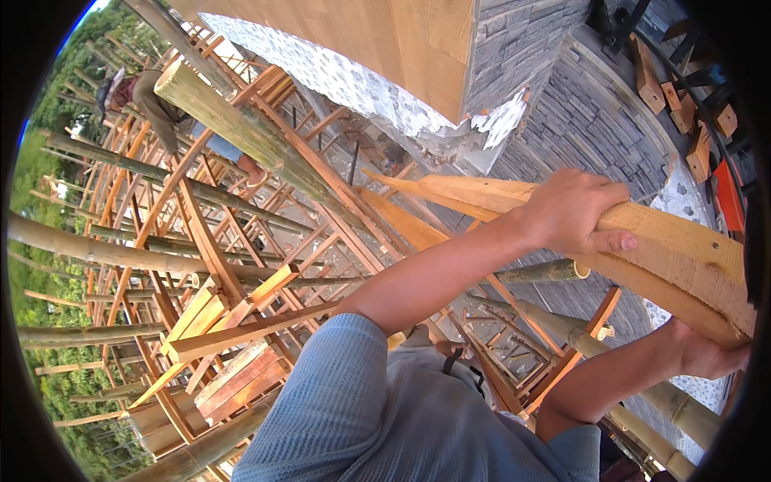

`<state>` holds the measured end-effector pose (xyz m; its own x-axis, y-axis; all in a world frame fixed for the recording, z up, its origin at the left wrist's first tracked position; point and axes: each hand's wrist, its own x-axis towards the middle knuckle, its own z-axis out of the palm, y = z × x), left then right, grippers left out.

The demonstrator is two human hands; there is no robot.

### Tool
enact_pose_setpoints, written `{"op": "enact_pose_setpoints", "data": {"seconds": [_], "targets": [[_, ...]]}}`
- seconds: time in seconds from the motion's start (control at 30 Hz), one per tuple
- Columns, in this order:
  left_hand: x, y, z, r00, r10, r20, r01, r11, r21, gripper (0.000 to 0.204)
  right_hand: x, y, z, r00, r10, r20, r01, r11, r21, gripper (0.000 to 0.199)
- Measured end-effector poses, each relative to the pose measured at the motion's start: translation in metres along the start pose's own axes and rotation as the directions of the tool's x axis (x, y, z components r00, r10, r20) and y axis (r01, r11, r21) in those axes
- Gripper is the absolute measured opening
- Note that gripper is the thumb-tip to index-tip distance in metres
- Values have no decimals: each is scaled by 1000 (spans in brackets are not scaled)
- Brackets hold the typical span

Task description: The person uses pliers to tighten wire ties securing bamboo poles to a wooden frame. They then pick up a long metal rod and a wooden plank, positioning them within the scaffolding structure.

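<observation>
A long, light-brown wooden beam [679, 261] runs from the middle of the view to the right rim, its far end narrowing away from me. My left hand [578, 210] is closed over the top of it, thumb pressed against the near side. Lower down, my right hand [707, 352] is closed on the underside near the beam's right end; its fingertips are partly hidden at the dark rim. A few dark nail or screw heads show on the beam's face. Below it, a bamboo pole [538, 271] points its cut end toward the right.
Bamboo poles [273, 149] and thin timbers form scaffolding on the left, above a drop. Another person [157, 104] is on it at upper left. Stacked timber [241, 381] lies lower left. A grey stone-patterned wall [602, 120] with a broken edge stands ahead; wood blocks [646, 76] lie upper right.
</observation>
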<state>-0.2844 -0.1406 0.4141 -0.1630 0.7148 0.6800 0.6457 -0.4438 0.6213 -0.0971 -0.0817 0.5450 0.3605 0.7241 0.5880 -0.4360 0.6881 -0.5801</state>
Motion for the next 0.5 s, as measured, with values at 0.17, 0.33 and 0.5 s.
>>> {"op": "enact_pose_setpoints", "data": {"seconds": [0.17, 0.33, 0.5], "targets": [[-28, 12, -7, 999, 26, -36, -25, 999, 26, 78, -24, -20, 0, 988, -50, -145, 49, 999, -7, 56], [-47, 22, -46, 979, 83, -187, -69, 994, 83, 82, -43, -37, 26, 983, -88, -164, 102, 992, 79, 59], [-55, 24, -100, 941, 116, -317, -75, 988, 136, 85, -54, -48, 69, 999, -53, -1, 52, 976, 210, 59]]}}
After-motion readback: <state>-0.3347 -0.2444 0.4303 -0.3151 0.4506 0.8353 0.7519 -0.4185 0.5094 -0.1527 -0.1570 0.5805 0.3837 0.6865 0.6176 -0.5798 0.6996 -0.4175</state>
